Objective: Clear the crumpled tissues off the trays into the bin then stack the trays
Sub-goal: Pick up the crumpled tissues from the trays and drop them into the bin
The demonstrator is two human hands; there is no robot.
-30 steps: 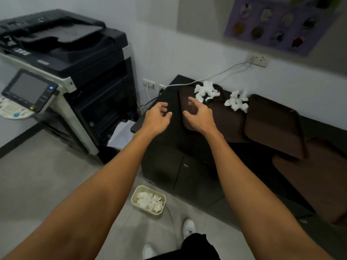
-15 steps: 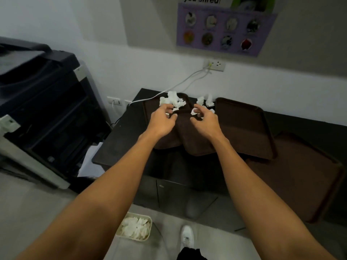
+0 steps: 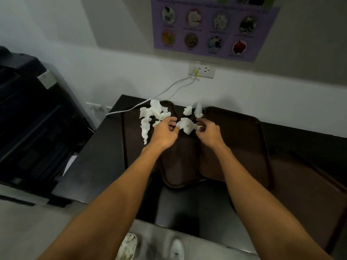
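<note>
One crumpled tissue (image 3: 185,126) is pinched at frame centre — left hand (image 3: 163,133) and right hand (image 3: 207,135), fingers curled on it. Left of it, other tissues (image 3: 154,113) are strewn.

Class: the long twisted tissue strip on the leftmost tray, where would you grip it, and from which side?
Pinch the long strip at its thicker far half, from above, fingers across its narrow width. It lies flat along the left tray, so a side approach would likely just push it. The left hand is nearest but holds a crumpled tissue.
</note>
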